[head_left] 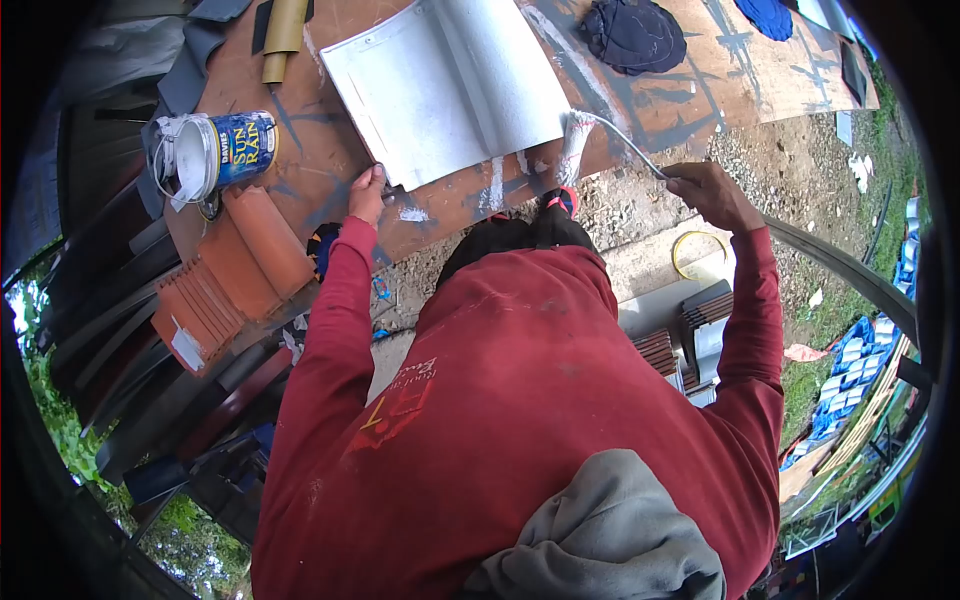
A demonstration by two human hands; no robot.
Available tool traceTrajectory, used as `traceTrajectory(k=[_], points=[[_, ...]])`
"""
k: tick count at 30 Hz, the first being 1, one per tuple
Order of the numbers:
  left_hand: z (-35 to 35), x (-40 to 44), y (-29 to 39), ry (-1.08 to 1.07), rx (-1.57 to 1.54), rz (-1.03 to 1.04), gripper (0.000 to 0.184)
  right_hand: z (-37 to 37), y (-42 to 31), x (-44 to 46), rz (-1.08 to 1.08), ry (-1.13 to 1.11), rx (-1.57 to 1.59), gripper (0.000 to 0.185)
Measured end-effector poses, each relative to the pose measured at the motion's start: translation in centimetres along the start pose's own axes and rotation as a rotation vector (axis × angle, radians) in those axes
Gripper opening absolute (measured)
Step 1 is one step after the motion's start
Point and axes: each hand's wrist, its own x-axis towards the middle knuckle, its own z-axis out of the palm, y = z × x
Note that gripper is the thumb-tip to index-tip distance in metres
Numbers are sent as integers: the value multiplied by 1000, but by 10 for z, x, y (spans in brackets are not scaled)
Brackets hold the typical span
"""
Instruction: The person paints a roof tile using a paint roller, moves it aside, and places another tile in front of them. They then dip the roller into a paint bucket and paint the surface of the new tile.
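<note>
A white-coated roof tile (415, 100) lies on the brown board at the top middle. My left hand (368, 195) is closed at the tile's near left corner, with the thumb along the edge. In my right hand (712, 195) is the handle end of a paint roller, gripped with the fingers wrapped round it. The roller's bent metal rod runs left to its white, paint-covered sleeve (573, 148), which is at the tile's right edge by the board's rim. Whether the sleeve touches the tile, I cannot tell.
An open paint bucket (245, 147) stands left on the board (310, 150), near stacked orange roof tiles (240, 265). Dark cloths (635, 35) and a tan roll (285, 35) lie farther back. Gravel (790, 190) and more stacked tiles (708, 340) are on the right.
</note>
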Motion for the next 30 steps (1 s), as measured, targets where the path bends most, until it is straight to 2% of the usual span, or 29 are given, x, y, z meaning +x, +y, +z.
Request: traceTrajectory(k=[2, 3, 5, 6, 8, 9, 11, 12, 13, 15, 17, 19, 20, 22, 23, 25, 27, 29, 30], points=[[-10, -12, 13, 17, 2, 9, 47, 13, 2, 7, -35, 5, 22, 37], [47, -11, -7, -48, -64, 20, 47, -10, 11, -20, -12, 17, 47, 37], [28, -1, -10, -58, -80, 51, 50, 16, 13, -13, 28, -20, 289, 39], [23, -8, 0, -44, -66, 71, 50, 34, 11, -10, -44, 1, 378, 46], [34, -32, 19, -15, -487, -82, 48, 53, -2, -12, -42, 36, 418, 48], [35, -38, 28, -23, -492, -68, 48, 64, -6, -11, -43, 59, 430, 49], [34, -50, 44, 3, -463, -107, 50, 88, -13, -11, -170, 188, 332, 48], [30, -58, 52, -39, -468, -76, 42, 94, -19, -11, -217, 211, 251, 47], [23, -69, 62, -40, -463, -83, 42, 98, -30, -15, -249, 259, 96, 39], [11, -80, 84, -144, -339, 66, 27, 105, -56, -21, -411, 322, -1, 31], [2, -81, 92, -199, -262, 102, 33, 114, -69, -21, -410, 298, -57, 27], [-3, -90, 111, -191, -222, 56, 44, 125, -84, -16, -543, 337, -40, 26], [-4, -92, 119, -192, -217, 57, 44, 129, -92, -13, -543, 340, -37, 26], [-6, -98, 133, -217, -304, 28, 63, 134, -109, -8, -556, 287, 50, 26], [-11, -97, 138, -218, -302, 27, 63, 135, -116, -4, -554, 288, 52, 26], [-23, -99, 156, -445, -291, 91, 82, 134, -130, 7, -582, 230, 83, 27], [-27, -98, 166, -381, -308, 68, 88, 128, -145, 19, -606, 230, 70, 27], [-47, -77, 164, -736, -475, 116, 96, 122, -152, 26, -653, 291, 140, 26], [-22, -112, 187, -403, -417, 86, 103, 115, -151, 28, -682, 297, 89, 26]])
